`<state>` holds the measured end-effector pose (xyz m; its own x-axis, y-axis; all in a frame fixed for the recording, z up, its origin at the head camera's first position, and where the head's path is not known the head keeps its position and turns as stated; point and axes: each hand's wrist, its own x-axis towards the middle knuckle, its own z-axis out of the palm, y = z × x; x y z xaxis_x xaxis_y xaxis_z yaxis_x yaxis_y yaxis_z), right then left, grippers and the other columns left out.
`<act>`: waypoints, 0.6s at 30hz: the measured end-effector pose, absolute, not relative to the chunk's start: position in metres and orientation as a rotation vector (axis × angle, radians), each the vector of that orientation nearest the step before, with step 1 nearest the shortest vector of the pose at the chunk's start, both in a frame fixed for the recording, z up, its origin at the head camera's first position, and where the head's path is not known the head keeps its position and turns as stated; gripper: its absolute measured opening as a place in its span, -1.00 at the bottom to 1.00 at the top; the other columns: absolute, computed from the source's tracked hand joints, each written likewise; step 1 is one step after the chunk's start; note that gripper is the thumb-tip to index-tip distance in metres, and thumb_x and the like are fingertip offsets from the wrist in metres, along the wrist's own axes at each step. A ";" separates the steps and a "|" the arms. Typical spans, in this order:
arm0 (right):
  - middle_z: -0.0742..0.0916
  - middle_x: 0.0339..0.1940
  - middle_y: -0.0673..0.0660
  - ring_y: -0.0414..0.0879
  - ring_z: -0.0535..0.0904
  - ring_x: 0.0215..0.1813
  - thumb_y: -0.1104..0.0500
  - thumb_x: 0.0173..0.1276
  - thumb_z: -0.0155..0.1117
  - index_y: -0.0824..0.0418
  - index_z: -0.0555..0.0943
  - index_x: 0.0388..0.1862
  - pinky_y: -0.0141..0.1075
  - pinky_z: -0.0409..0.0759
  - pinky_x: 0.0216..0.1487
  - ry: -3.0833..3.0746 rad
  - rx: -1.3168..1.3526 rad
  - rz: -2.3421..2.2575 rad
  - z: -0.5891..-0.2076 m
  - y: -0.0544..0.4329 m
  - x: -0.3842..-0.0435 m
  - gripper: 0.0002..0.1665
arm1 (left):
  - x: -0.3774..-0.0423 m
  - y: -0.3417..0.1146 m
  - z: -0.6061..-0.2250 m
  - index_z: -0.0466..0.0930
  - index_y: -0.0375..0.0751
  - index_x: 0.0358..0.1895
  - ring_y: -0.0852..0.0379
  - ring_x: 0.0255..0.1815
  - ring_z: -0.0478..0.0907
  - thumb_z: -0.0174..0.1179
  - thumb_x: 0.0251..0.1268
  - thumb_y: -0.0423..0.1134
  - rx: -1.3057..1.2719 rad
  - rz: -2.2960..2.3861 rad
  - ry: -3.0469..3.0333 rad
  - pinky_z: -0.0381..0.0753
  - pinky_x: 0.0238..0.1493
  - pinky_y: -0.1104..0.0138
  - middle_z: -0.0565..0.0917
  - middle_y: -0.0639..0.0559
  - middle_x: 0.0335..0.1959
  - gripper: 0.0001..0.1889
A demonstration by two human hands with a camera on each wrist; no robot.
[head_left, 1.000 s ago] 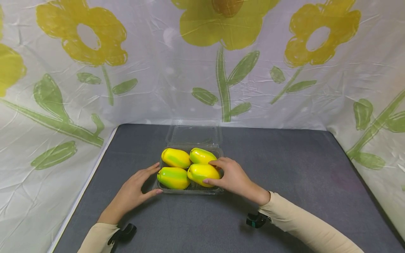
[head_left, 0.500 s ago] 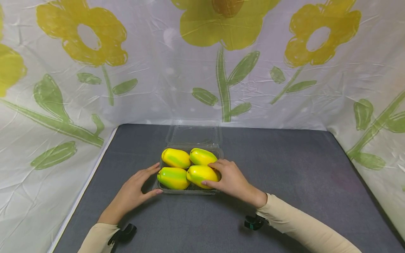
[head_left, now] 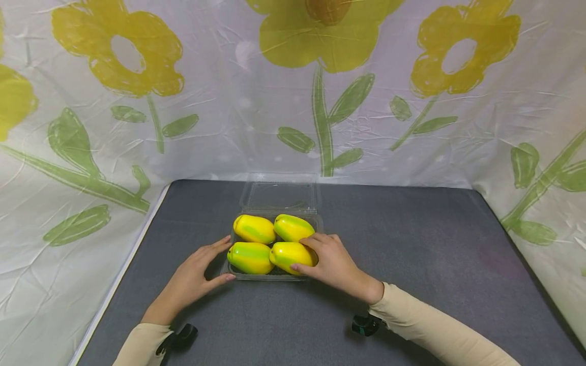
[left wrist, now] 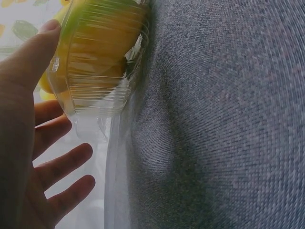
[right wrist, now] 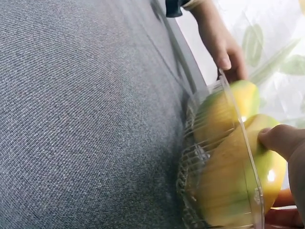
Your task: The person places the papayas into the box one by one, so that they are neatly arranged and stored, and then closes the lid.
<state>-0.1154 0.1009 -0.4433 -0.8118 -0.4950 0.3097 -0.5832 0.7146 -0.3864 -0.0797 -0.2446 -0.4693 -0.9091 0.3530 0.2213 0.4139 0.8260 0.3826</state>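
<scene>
A clear plastic clamshell box lies with its lid back and holds several yellow-green mangoes. In its front right corner sits one mango, gripped by my right hand with the thumb on the near side and fingers over the far side. The right wrist view shows this mango behind the clear wall, thumb pressed on its skin. My left hand steadies the box's left side, fingers spread, thumb at the front corner. In the left wrist view its thumb and a fingertip meet the box rim.
The transparent lid leans back behind the box toward a white cloth backdrop printed with yellow flowers. Dark grey fabric covers the table. Beside the front right mango sits another mango, with more mangoes in the back row.
My right hand has shifted slightly left and toward me, bringing the front right mango lower into its corner. The left hand has stayed in place.
</scene>
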 end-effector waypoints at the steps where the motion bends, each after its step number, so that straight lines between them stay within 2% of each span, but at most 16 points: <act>1: 0.76 -0.03 0.04 -0.10 0.66 0.00 -0.28 0.11 0.47 0.08 0.69 0.07 -0.19 0.45 0.00 -2.736 0.869 0.705 -0.444 0.101 -0.115 -0.34 | -0.080 -0.245 -0.469 0.32 0.03 0.47 -0.09 0.38 0.42 0.36 0.12 0.23 -0.606 -0.650 -2.865 0.48 0.31 -0.14 0.33 0.06 0.53 -0.15; 18: 0.76 -0.01 0.05 -0.06 0.66 0.06 -0.29 0.12 0.46 0.10 0.67 0.09 -0.14 0.49 0.09 -2.743 0.876 0.690 -0.446 0.101 -0.116 -0.32 | -0.079 -0.243 -0.467 0.31 0.02 0.48 -0.10 0.39 0.42 0.35 0.13 0.23 -0.600 -0.639 -2.872 0.47 0.32 -0.14 0.33 0.04 0.53 -0.15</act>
<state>-0.1162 0.1010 -0.4458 -0.8099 -0.5020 0.3034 -0.5858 0.7183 -0.3753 -0.0786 -0.2430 -0.4672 -0.9109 0.3512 0.2167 0.4099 0.8302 0.3778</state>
